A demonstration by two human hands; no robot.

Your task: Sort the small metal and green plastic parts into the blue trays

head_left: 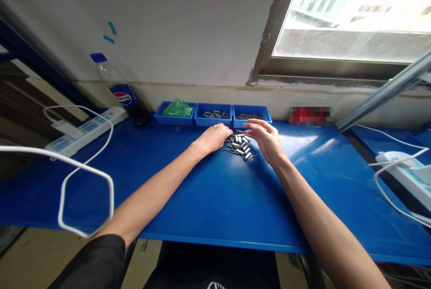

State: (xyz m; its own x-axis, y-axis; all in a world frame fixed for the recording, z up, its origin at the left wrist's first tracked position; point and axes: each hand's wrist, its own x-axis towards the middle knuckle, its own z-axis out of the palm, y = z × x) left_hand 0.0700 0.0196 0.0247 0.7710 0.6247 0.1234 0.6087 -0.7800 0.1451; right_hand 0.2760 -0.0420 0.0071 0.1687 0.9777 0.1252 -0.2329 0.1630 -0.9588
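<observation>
A pile of small silvery metal parts and thin dark pins (240,144) lies on the blue table (215,199). At its left edge is my left hand (215,137), its fingers curled closed; whatever they hold is hidden. My right hand (265,138) is at the pile's right side, fingers apart, with nothing visible in it. Behind the pile, three blue bins stand in a row: the left bin (175,120) holds green plastic bags (178,107), the middle bin (213,122) metal pieces, and the right bin (252,123) thin brownish pins.
A cola bottle (124,96) stands at the back left, beside a white power strip (89,132). A looped white cable (112,190) crosses the left side. Another power strip (407,172) is at the right. A blurred red object (310,115) sits by the wall.
</observation>
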